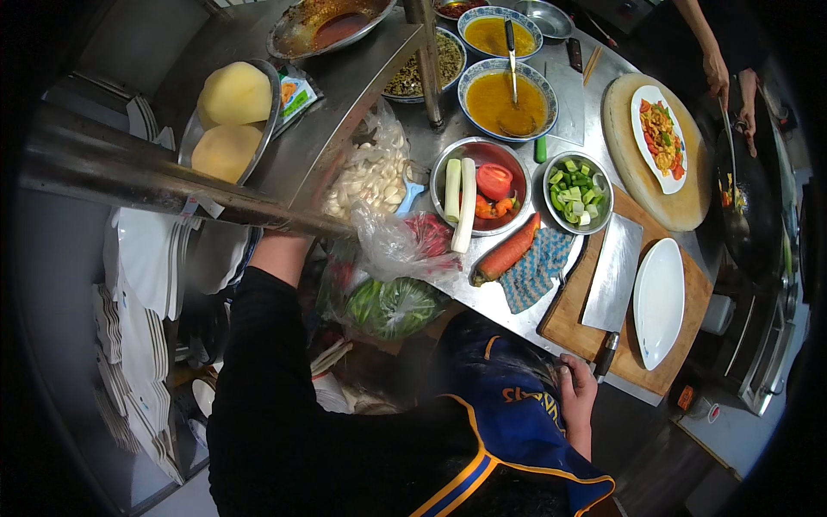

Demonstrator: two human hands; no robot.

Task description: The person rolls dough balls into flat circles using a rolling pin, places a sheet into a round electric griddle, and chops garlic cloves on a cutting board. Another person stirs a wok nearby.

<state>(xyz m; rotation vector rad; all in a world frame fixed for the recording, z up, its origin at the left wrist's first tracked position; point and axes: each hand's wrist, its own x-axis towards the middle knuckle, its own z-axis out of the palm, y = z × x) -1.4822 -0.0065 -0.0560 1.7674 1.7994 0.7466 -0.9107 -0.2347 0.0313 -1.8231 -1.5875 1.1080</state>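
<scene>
My right hand point(579, 390) is at the counter's edge, against my blue apron point(517, 420) and beside the handle of a cleaver point(614, 274); whether its fingers pinch anything is unclear. The cleaver lies on a wooden cutting board point(581, 297) with an empty white oval plate point(658, 304). My left forearm reaches under a metal shelf, which hides that hand. In front of me are a carrot point(510, 249), a blue-grey cloth point(533, 271), a steel bowl point(526, 187) with leeks and peppers, and a small bowl of chopped green vegetables point(578, 194).
Bagged garlic point(368, 174), a blue peeler point(409, 194) and bagged green vegetables point(394, 307) sit left of the bowls. Bowls of yellow liquid point(501, 97) stand behind. A round board point(614, 116) bears a plated dish point(660, 139). At right, another person's hands point(716, 77) work at a wok point(749, 239).
</scene>
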